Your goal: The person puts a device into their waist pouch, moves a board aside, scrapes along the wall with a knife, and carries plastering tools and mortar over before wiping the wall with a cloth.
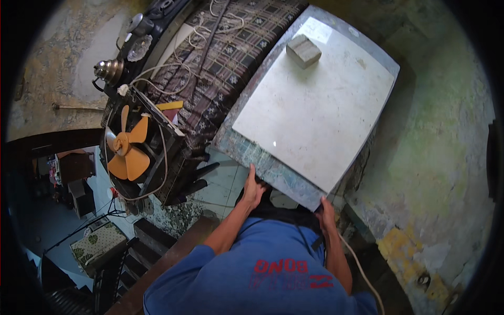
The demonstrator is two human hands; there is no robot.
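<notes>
A worn grey-blue tabletop (240,148) stretches away in front of me, with a large white sheet or panel (320,105) lying flat on it. On the far part of the panel sits a small greyish block (304,51). My left hand (254,190) grips the tabletop's near edge left of its middle, thumb on top and fingers curled underneath. At the near right corner my right hand (326,214) holds the same edge, its fingers partly hidden below. Both forearms come up from beside my blue shirt.
Left of the tabletop stands a surface with plaid cloth (241,47) and loose cables. An orange-bladed fan (126,147) is beside it. A patterned box (98,247) lies lower left, near dark stairs (142,262). A stained wall (430,157) rises on the right, with a pale cable (362,262) nearby.
</notes>
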